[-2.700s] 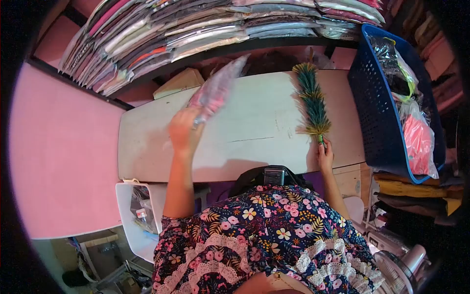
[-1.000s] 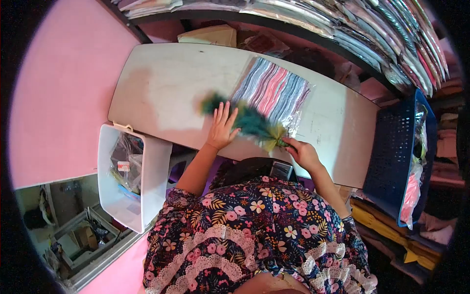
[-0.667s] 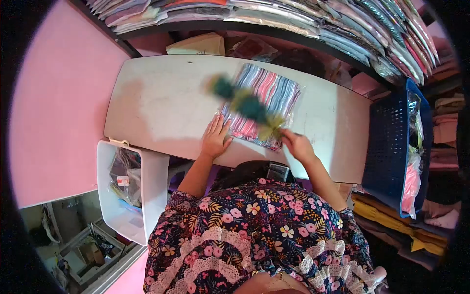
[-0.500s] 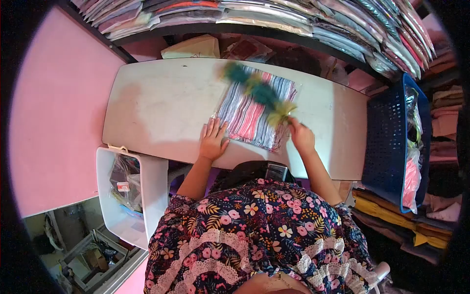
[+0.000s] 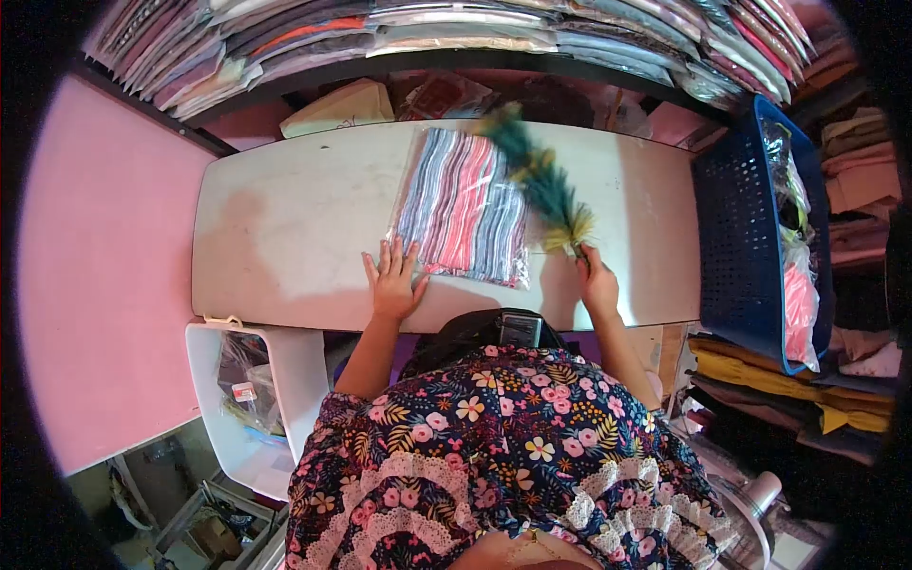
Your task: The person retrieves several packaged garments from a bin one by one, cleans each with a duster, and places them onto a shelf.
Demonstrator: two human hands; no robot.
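Head view, single entry.

Item: striped garment packet [image 5: 465, 206], flat-folded cloth in pink, blue, grey and white stripes, sealed in a clear glossy plastic bag. Position: lying flat near the middle of the white tabletop [image 5: 285, 218], long side running away from the person, near edge close to the tabletop's front edge.

Item: feather duster [image 5: 543, 183], teal and yellow-green plumes, blurred. Position: slanting up and left from the right hand, its far end above the packet's upper right corner.

Left hand [image 5: 392, 282]: grip wide, fingers spread and laid flat, fingertips on the packet's lower left corner, palm on the tabletop. Holds nothing.

Right hand [image 5: 598, 280]: grip closed round the duster's handle, just right of the packet.

Surroundings: blue plastic basket [image 5: 736, 199] of bagged goods at the tabletop's right end; white bin [image 5: 285, 380] below the front left edge; shelf of stacked bagged garments [image 5: 456, 33] above the far side; tan box [image 5: 337, 106] behind the tabletop.
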